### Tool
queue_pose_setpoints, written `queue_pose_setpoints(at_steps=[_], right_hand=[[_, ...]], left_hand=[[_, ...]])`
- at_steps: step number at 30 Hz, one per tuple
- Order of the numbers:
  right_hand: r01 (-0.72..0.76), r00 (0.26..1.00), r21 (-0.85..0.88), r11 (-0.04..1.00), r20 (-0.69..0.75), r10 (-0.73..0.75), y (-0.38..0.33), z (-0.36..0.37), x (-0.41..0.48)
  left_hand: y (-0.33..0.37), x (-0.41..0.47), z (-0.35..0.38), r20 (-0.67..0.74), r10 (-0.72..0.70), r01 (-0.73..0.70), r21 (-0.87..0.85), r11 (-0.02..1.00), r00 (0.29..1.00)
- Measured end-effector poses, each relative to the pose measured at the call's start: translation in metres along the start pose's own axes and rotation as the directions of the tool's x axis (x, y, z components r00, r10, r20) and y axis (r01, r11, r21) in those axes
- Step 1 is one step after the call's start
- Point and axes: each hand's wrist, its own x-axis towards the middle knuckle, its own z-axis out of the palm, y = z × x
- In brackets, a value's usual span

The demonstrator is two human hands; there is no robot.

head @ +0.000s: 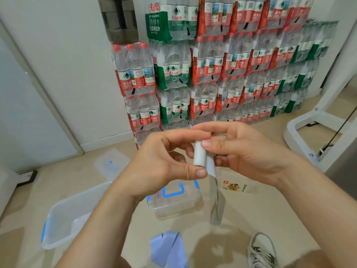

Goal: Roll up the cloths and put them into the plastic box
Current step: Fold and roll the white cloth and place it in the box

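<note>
On the beige floor (251, 219) at the far left sat 1 large clear plastic box with blue clips (63, 219), open. Behind it lay 1 clear lid with a blue centre (111, 163). The left hand (164, 167) pinched the tight roll of 1 white cloth strip (199, 155), its grip clamped on the roll between thumb and fingers. Below the hands stood 1 smaller clear plastic box with blue latches (177, 204), and nearer the camera lay 1 pale blue cloth (170, 248), unrolled on the floor. The right hand (249, 155) also gripped the roll, thumb pressed on its top, while the strip's loose tail hung down. At the lower right showed 1 grey-and-white sneaker (262, 250).
</note>
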Motion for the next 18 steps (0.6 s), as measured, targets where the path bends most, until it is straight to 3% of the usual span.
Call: queue_pose_setpoints(at_steps=[6, 9, 13, 18], right_hand=[[0.0, 0.996, -0.071, 0.997, 0.084, 0.006, 0.001, 0.003, -0.002], [0.033, 0.999, 0.0, 0.999, -0.021, -0.033, 0.005, 0.007, 0.003], [0.159, 0.968, 0.17, 0.973, -0.223, -0.119, 0.007, 0.009, 0.008], [0.198, 0.945, 0.181, 0.963, -0.297, -0.138, 0.008, 0.015, 0.009]], left_hand=[[0.001, -0.004, -0.001, -0.015, 0.033, -0.031, 0.09, 0.995, 0.999], [-0.004, -0.003, -0.005, -0.018, 0.018, -0.018, 0.015, 1.0, 1.0], [-0.007, 0.001, -0.007, -0.173, -0.067, 0.042, -0.144, 0.989, 0.983], [-0.007, 0.004, -0.003, -0.303, -0.146, 0.09, -0.194, 0.977, 0.942]])
